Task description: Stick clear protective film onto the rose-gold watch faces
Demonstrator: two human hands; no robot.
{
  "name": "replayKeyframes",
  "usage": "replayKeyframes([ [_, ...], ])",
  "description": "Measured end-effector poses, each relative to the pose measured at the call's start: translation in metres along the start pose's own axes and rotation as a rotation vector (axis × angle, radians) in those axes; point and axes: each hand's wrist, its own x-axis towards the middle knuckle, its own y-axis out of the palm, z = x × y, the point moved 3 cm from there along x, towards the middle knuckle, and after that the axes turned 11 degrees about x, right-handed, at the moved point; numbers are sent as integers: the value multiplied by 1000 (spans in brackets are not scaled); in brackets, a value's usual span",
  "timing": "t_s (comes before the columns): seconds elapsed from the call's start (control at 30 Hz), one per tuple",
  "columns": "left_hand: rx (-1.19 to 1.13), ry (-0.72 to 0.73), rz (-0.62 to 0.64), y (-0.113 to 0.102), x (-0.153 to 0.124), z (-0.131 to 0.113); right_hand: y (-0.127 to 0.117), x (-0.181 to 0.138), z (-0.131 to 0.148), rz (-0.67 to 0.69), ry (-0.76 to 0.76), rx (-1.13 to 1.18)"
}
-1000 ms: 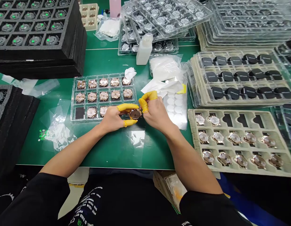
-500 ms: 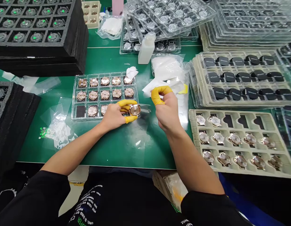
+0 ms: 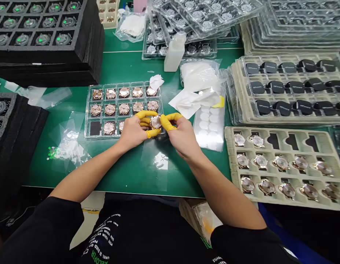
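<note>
In the head view, the left hand (image 3: pixel 133 132) grips a rose-gold watch case (image 3: pixel 155 122) between yellow-capped fingertips, just above the green counter (image 3: pixel 126 69). The right hand (image 3: pixel 182 136) pinches its 3 o'clock edge. A clear tray (image 3: pixel 89 110) of similar cases lies at 9 o'clock.

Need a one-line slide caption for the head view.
Both hands, left hand and right hand, in yellow finger cots, hold a rose-gold watch head beside a clear tray of watch heads.
</note>
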Motion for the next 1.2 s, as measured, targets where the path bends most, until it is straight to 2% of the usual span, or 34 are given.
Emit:
replayKeyframes([
  [0.53,58,6,-3,-1,-1,-4,6,-3,0,-9,-17,36],
  [1.2,9,-14,-5,1,-1,-4,7,-2,-5,-20,-17,99],
])
